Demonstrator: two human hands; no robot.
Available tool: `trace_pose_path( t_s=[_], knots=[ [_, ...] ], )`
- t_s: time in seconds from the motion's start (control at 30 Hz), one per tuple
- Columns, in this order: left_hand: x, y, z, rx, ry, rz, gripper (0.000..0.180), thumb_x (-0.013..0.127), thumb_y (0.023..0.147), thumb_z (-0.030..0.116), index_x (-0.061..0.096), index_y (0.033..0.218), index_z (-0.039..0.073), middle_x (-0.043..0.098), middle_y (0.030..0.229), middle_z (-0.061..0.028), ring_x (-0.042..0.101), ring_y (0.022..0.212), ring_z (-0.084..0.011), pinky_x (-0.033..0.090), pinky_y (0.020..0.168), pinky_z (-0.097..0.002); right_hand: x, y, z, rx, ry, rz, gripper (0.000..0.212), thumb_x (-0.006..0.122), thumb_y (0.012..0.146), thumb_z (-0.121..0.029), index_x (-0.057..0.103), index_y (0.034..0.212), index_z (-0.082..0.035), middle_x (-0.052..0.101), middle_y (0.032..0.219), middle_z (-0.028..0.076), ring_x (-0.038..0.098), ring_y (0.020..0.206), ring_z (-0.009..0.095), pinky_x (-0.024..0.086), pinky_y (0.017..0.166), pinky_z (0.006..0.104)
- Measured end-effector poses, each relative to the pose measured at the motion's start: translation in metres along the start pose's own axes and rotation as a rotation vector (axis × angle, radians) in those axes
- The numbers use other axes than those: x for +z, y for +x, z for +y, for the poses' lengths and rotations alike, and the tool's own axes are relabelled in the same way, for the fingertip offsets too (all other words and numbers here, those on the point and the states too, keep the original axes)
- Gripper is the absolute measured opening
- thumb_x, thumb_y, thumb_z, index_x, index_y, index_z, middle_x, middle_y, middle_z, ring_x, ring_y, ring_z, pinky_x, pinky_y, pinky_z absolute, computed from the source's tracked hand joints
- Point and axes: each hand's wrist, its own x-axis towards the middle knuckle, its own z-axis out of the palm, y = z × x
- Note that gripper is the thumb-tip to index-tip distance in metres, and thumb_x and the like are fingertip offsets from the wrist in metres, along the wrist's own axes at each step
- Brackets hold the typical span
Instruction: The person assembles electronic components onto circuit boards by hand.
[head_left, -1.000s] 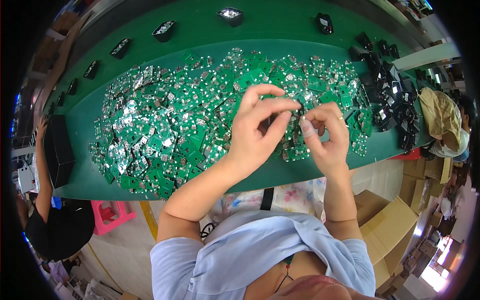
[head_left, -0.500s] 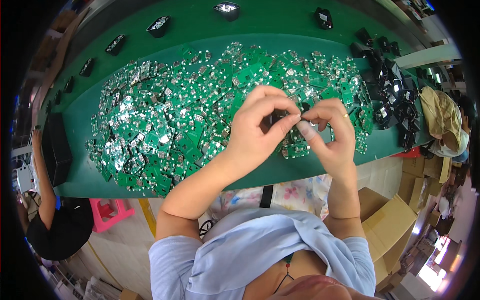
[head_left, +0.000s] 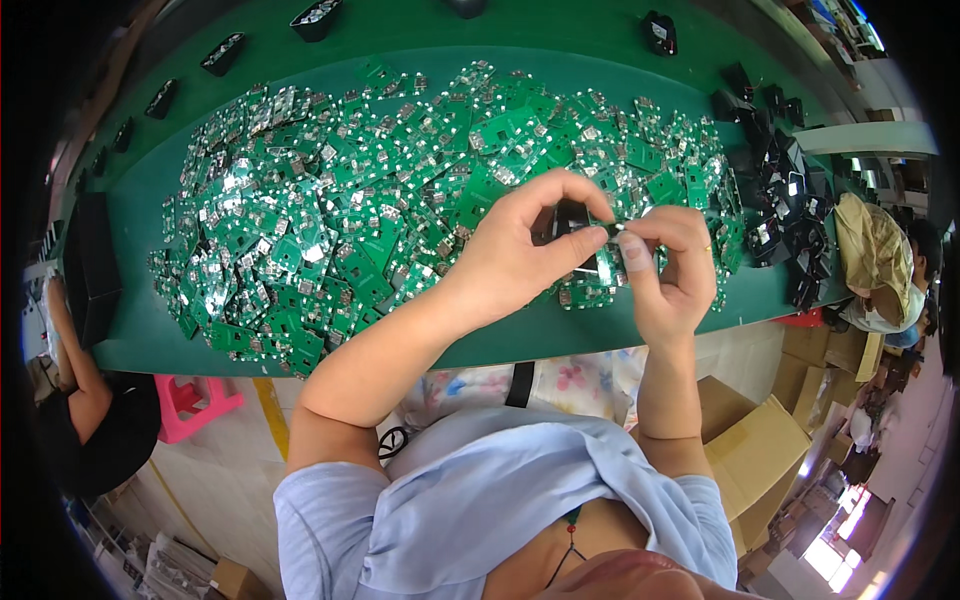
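Black casing held between two hands over a spread of green boards

At far left a co-worker's arm (head_left: 82, 365) reaches up beside a long black box (head_left: 92, 265) standing on the table (head_left: 450, 355), with a pink stool (head_left: 195, 405) below. A broad pile of circuit boards (head_left: 330, 200) covers the middle, reaching under and beyond both hands. Behind it, small black cups (head_left: 222, 53) stand in a spaced row along the green back strip. To the right, a heap of black casings (head_left: 795, 200) crowds the table's end, near a pale bar (head_left: 865, 138), and a cardboard box (head_left: 755, 460) sits below the edge

Bare green surface runs along the near edge, from the black box to beneath the right forearm; another bare band lies behind the pile

The left hand (head_left: 520, 245) is curled round the black casing (head_left: 571, 218), thumb nearest the body; the right hand (head_left: 675, 270), just beside it, pinches a small pale piece (head_left: 619, 227) at the casing's right side. Fingers hide much of the casing, but its long axis seems to slant from far left to near right
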Motion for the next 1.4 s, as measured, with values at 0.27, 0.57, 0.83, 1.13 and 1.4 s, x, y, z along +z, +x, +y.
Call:
trace_pose_path(
  t_s=[0.27,0.57,0.83,1.13,1.4],
  knots=[
    [0.005,-0.004,0.003,-0.004,0.096,0.155,0.031,0.06,0.08,0.003,0.055,0.11,0.007,0.051,0.096,-0.0001,0.049,0.072,-0.0032,0.039,0.055,-0.0156,-0.001,0.003,-0.008,-0.168,-0.184,-0.03,0.017,0.066,0.069,0.004,0.057,0.082,-0.002,0.056,0.081,0.008,0.055,0.063,0.017,0.045,0.053,0.0264],
    [0.007,-0.004,0.003,0.383,0.457,0.286,0.029,0.063,0.072,0.004,0.057,0.1,0.005,0.055,0.092,-0.0089,0.057,0.074,-0.0224,0.047,0.063,-0.0287,0.0,0.008,-0.01,-0.268,-0.34,-0.094,0.024,0.067,0.062,0.007,0.057,0.082,-0.002,0.056,0.081,0.008,0.056,0.064,0.021,0.044,0.051,0.0293],
    [0.006,-0.005,0.002,0.528,0.653,0.325,0.03,0.064,0.071,0.004,0.058,0.1,0.005,0.054,0.092,-0.008,0.057,0.069,-0.021,0.047,0.06,-0.0303,-0.006,0.015,-0.014,-0.454,-0.529,-0.247,0.029,0.064,0.058,0.003,0.058,0.087,0.0,0.055,0.085,0.01,0.054,0.067,0.023,0.044,0.055,0.0329],
    [0.005,-0.005,0.008,0.362,0.404,0.301,0.029,0.062,0.074,0.003,0.056,0.103,0.002,0.054,0.09,-0.0103,0.057,0.07,-0.021,0.046,0.061,-0.029,-0.004,0.018,-0.001,-0.395,-0.364,-0.227,0.031,0.062,0.07,-0.003,0.055,0.101,0.0,0.053,0.091,0.011,0.054,0.068,0.021,0.045,0.053,0.0281],
    [0.007,-0.006,0.006,0.371,0.469,0.283,0.03,0.061,0.075,0.002,0.057,0.104,0.003,0.054,0.091,-0.0095,0.056,0.072,-0.019,0.046,0.061,-0.0277,0.012,-0.009,-0.014,0.71,0.697,-0.109,0.05,0.052,0.09,-0.024,0.03,0.13,-0.003,0.046,0.091,0.007,0.052,0.053,0.01,0.038,0.037,0.0178]
  ],
)
